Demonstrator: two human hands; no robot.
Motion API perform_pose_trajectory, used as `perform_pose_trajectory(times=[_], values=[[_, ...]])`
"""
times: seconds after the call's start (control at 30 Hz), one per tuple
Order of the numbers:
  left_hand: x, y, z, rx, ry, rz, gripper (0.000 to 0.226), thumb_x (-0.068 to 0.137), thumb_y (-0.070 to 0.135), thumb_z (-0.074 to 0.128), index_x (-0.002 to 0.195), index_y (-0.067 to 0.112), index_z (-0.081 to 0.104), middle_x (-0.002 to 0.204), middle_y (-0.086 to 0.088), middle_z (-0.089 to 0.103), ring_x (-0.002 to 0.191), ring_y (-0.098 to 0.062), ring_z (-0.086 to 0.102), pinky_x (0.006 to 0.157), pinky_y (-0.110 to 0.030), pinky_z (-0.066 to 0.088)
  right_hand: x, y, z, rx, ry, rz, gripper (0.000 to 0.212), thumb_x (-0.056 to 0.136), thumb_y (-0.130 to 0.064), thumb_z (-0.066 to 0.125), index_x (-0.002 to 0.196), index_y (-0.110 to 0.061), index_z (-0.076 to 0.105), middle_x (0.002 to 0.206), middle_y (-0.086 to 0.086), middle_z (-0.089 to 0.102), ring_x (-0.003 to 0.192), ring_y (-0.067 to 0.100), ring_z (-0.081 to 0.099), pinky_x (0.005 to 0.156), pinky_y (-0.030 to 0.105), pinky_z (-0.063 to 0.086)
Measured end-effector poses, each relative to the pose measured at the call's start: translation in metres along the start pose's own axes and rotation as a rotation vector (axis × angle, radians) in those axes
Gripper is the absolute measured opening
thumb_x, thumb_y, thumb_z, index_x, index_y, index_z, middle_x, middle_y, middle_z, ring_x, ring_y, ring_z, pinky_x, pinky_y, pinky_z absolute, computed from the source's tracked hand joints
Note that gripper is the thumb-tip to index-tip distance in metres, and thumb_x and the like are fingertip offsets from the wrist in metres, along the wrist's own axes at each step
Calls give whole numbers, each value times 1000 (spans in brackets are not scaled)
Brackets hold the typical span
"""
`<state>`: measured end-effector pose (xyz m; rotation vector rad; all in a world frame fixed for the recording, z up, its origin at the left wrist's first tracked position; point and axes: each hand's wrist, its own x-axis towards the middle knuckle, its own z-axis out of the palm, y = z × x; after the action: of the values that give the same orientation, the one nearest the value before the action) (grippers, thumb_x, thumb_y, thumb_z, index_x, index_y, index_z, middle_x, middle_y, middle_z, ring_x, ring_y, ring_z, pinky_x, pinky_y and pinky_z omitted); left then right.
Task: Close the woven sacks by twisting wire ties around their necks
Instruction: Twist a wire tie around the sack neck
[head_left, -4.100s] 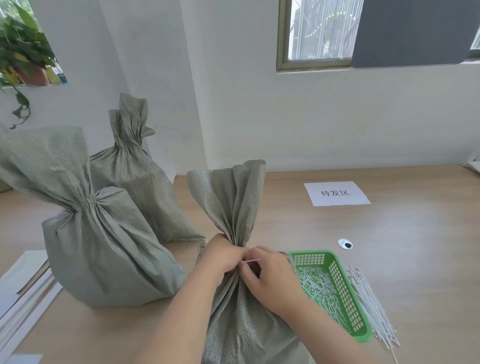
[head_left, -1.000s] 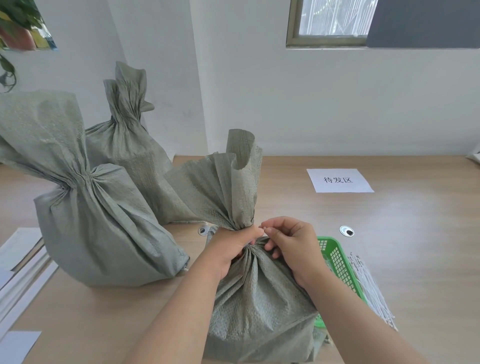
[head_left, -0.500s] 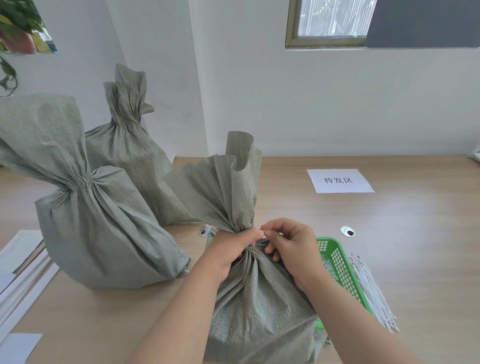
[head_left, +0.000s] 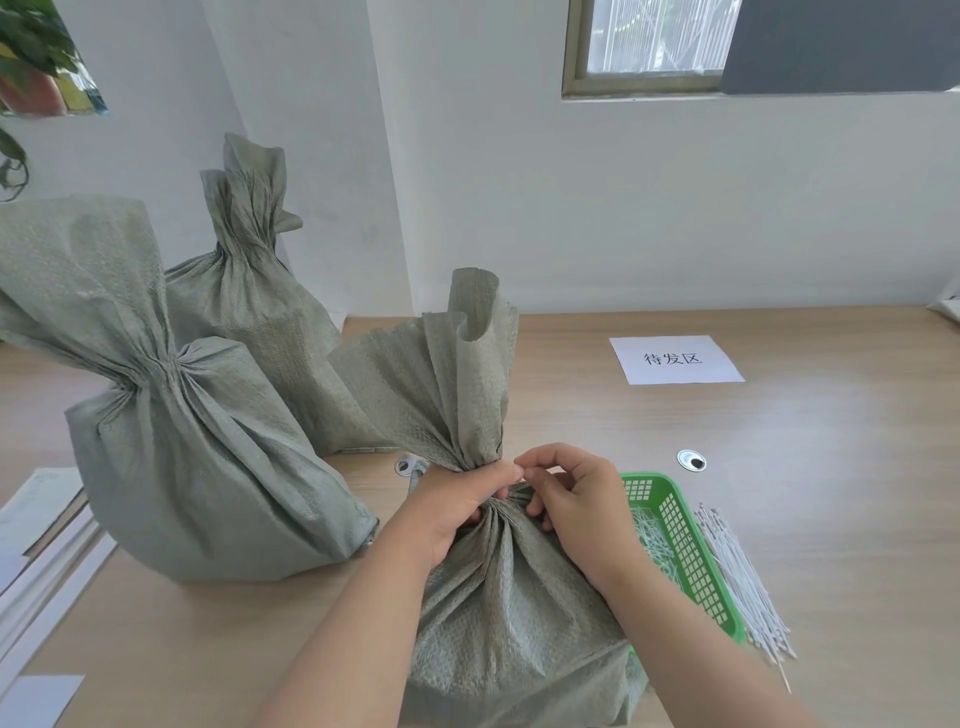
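Observation:
A grey-green woven sack (head_left: 498, 597) stands in front of me, its top gathered into a neck. My left hand (head_left: 457, 499) grips that neck from the left. My right hand (head_left: 571, 493) is at the neck's right side, with thumb and forefinger pinched together at the wire tie, which is almost wholly hidden by the fingers. Two more sacks stand at the left, a near one (head_left: 182, 457) and a far one (head_left: 249, 312), both with gathered necks.
A green plastic basket (head_left: 685, 545) with white ties lies right of the sack, with a bundle of long white ties (head_left: 743, 577) beside it. A paper label (head_left: 675, 359) lies further back. White sheets (head_left: 36, 561) are at the left edge.
Since four seconds ago the sack's top has flared open wider and both hands sit higher on the neck. Over the last second the hands have barely moved.

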<state>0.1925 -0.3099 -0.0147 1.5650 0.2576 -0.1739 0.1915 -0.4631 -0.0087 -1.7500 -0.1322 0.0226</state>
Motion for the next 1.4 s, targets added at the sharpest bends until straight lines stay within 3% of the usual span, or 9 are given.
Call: perform_pose_trajectory(times=[0.2, 0.37, 0.57, 0.67, 0.83, 0.9, 1.0, 1.1, 1.4], values=[[-6, -2, -3, -99, -23, 25, 13, 85, 21, 79, 75, 24, 71, 67, 11, 66, 63, 0, 59, 60, -24, 37, -1, 1, -4, 103, -13, 20, 15, 91, -1, 63, 88, -10, 75, 55, 3, 65, 48, 10, 57, 48, 22, 47], [-7, 0, -2, -93, -36, 26, 13, 83, 22, 81, 72, 24, 74, 72, 9, 70, 69, -2, 63, 63, -26, 39, 4, 2, -9, 214, -59, 129, 9, 91, -3, 64, 88, 0, 73, 73, 22, 72, 61, 22, 66, 54, 28, 53], [-6, 0, 1, -93, -1, -7, 9, 76, 21, 86, 78, 23, 77, 83, 5, 76, 79, -6, 66, 73, -30, 43, 8, 3, -16, 147, -168, 184, 11, 90, -7, 67, 88, 2, 72, 71, 14, 73, 62, 16, 64, 63, 25, 55], [-6, -1, 2, -101, -4, 15, 11, 77, 14, 85, 79, 16, 74, 77, 6, 75, 73, -2, 68, 63, -17, 49, 10, 0, -21, 105, -243, 197, 14, 92, -7, 65, 91, 6, 69, 72, 12, 72, 62, 15, 63, 66, 24, 56], [-6, -7, 3, -168, 18, 13, 36, 75, 19, 88, 107, 12, 73, 103, 11, 75, 93, 6, 66, 72, -10, 47, 13, 0, -26, 108, -329, 213, 17, 98, -6, 57, 94, 8, 65, 72, 12, 68, 67, 19, 61, 72, 30, 54], [-5, -7, 1, -175, -37, 30, 14, 79, 14, 83, 90, 18, 75, 86, 16, 69, 80, 6, 62, 66, -9, 44, 13, 0, -27, 158, -343, 228, 14, 98, -5, 55, 92, 4, 64, 70, 12, 66, 67, 20, 60, 71, 30, 53], [-8, -3, 0, -102, -168, 104, 34, 77, 7, 84, 54, 27, 67, 74, 10, 61, 77, -4, 59, 72, -13, 46, 11, 0, -24, 142, -311, 217, 14, 97, -4, 55, 87, -1, 64, 67, 11, 65, 64, 18, 60, 67, 30, 53], [-13, 1, 1, -89, -248, 117, 29, 73, 11, 78, 56, 33, 70, 87, 1, 70, 93, -16, 64, 96, -37, 51, 10, 1, -19, 19, -250, 174, 14, 94, -8, 59, 82, -5, 66, 64, 6, 66, 61, 15, 61, 64, 30, 53], [-8, -3, -1, 97, -215, 186, 14, 72, 34, 82, 69, 29, 70, 87, 1, 65, 93, -13, 62, 98, -41, 48, 4, -5, -26, -72, -257, 150, 10, 95, -7, 57, 91, -1, 64, 63, 5, 65, 55, 16, 57, 59, 29, 50]])
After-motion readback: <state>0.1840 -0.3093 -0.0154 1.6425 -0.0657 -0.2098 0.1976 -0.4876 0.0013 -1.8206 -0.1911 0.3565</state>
